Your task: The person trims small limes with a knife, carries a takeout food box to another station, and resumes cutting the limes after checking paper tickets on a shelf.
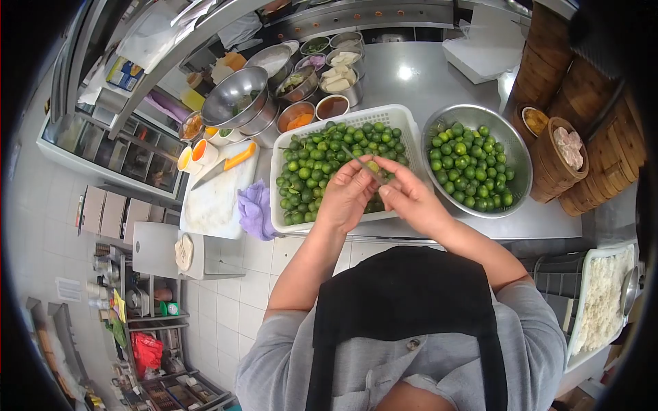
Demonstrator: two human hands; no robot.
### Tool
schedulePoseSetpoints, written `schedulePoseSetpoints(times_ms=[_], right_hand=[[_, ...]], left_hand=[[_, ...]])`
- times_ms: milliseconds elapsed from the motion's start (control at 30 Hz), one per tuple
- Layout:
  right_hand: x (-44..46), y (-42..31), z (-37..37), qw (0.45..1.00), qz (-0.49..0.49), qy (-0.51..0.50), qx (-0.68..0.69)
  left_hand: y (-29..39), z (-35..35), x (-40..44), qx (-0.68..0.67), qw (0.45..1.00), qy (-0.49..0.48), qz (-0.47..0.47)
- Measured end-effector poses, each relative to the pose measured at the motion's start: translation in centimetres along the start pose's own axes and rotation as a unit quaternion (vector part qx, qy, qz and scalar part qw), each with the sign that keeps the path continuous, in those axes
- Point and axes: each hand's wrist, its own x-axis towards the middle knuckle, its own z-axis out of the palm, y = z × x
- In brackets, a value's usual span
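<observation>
My left hand (348, 196) and my right hand (413, 200) meet above the front right part of a white plastic basket (277, 198) of small green limes (308, 164). Between the fingertips of both hands is a small green lime (372, 166). A thin dark blade or stick (356, 159) crosses beside it; which hand holds it I cannot tell. My left hand's fingers are bent round, and my right hand pinches at the lime's right side. To the right of the basket stands a perforated metal bowl (524, 168) with more green limes (473, 164).
On the left lie a white cutting board (211, 205), a yellow-handled knife (236, 157) and a purple cloth (256, 211). Metal bowls (233, 96) and tubs of ingredients stand at the back left. Bamboo steamers (603, 151) are stacked at the right, and a white box (483, 51) sits behind.
</observation>
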Motion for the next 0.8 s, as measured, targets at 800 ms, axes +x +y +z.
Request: schedulePoseSetpoints(times_ms=[800], right_hand=[[-0.2, -0.7, -0.5, 0.984, 0.121, -0.034, 0.125]], left_hand=[[-0.8, 0.5, -0.2, 0.047, 0.993, 0.069, 0.083]])
